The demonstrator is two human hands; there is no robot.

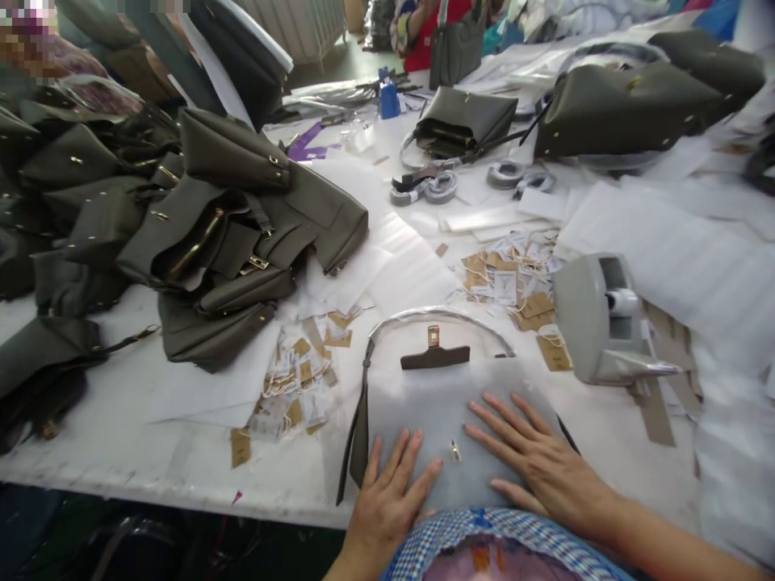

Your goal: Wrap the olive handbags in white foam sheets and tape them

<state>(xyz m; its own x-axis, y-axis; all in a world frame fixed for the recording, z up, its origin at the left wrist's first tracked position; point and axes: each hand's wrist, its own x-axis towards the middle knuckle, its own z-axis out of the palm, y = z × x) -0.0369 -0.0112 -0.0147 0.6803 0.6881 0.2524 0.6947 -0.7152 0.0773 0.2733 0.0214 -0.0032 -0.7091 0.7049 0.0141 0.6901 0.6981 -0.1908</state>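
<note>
A dark olive handbag (359, 436) lies at the table's front edge, its front covered by a white foam sheet (412, 395). Through the sheet pokes a small gold turn-lock (454, 451). Above the sheet's top edge shows the bag's flap strap with a gold clasp plate (433, 337), and the wrapped handle (448, 313) arches behind it. My left hand (393, 484) lies flat on the lower left of the sheet, fingers spread. On the right side my right hand (526, 452) presses flat too, fingers apart. Neither hand grips anything.
Olive handbags (242, 234) are heaped at left; more bags (630, 109) stand at the back right. Hang tags (303, 371) lie in piles beside the bag. A grey tape dispenser (596, 315) stands at right, near foam sheets (672, 250). Another person (417, 36) is at the back.
</note>
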